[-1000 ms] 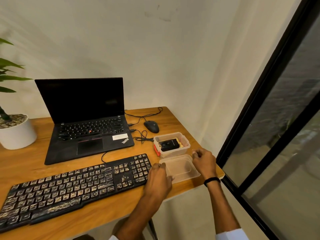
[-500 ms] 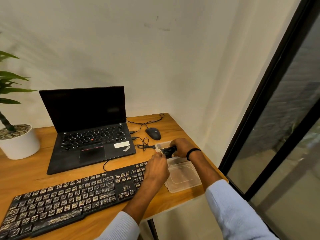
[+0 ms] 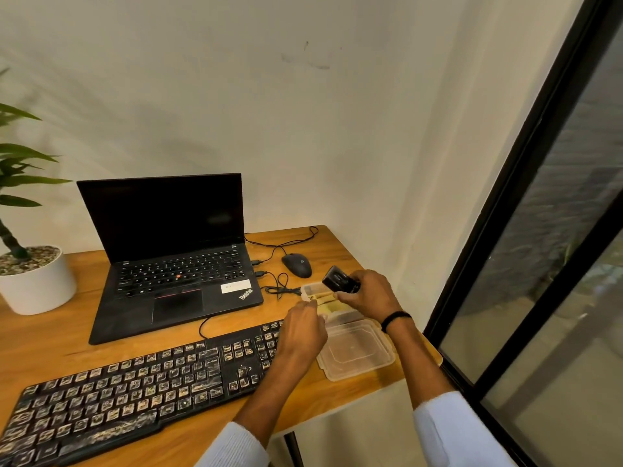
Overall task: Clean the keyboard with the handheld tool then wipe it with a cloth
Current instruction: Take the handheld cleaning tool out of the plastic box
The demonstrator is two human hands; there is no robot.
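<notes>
A dusty black keyboard [image 3: 128,392] lies along the front of the wooden desk [image 3: 43,338]. My right hand [image 3: 369,296] grips a small black handheld tool [image 3: 338,281], lifted just above a clear plastic container [image 3: 308,289] at the desk's right side. A yellow cloth [image 3: 325,303] lies folded inside that container. My left hand [image 3: 303,326] hovers over the keyboard's right end, fingertips at the container's near edge by the cloth; whether it holds anything cannot be made out.
The container's clear lid [image 3: 357,353] lies on the desk near the right front corner. An open black laptop [image 3: 168,251], a black mouse [image 3: 296,264] with cables, and a white potted plant [image 3: 33,281] stand behind. A dark-framed window [image 3: 526,230] runs along the right.
My right hand reached into the container, gripped the black tool and lifted it out, uncovering the yellow cloth. My left hand moved from the lid to the container's edge.
</notes>
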